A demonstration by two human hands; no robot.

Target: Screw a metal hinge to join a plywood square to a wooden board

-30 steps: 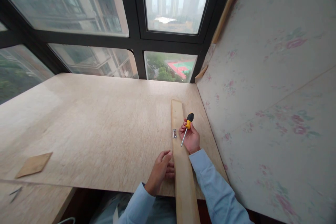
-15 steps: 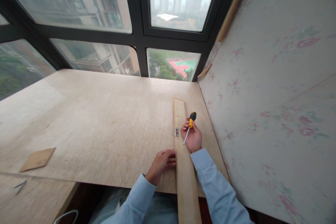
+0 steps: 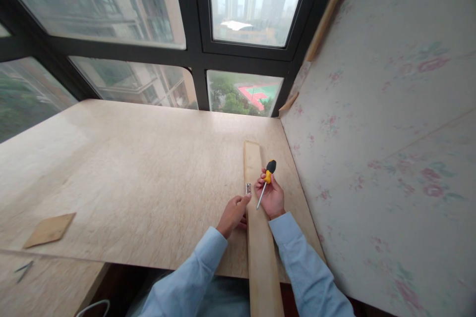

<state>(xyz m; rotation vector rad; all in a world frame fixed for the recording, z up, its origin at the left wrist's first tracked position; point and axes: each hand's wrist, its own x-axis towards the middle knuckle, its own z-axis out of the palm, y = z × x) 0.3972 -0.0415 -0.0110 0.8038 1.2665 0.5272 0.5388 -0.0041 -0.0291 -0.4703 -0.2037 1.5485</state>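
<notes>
Plank (image 3: 262,252) near wall (image 3: 386,133); left hand (image 3: 234,214) half-curled at metal fitting (image 3: 248,187), grip unclear; right hand (image 3: 273,201) clasps screwdriver (image 3: 268,175).

We're in a home, by the looks: flowered wallpaper (image 3: 390,133) at three o'clock, black-framed windows (image 3: 198,61) at twelve, apartment block (image 3: 107,5) beyond at eleven!

Tabletop (image 3: 141,173), beige, mottled. Directly thereon: wooden plank (image 3: 263,257) with overhanging near end; well left of plank, flat tan piece (image 3: 50,230); farther left, on adjoining section (image 3: 63,282), thin dark pieces (image 3: 24,271).
</notes>
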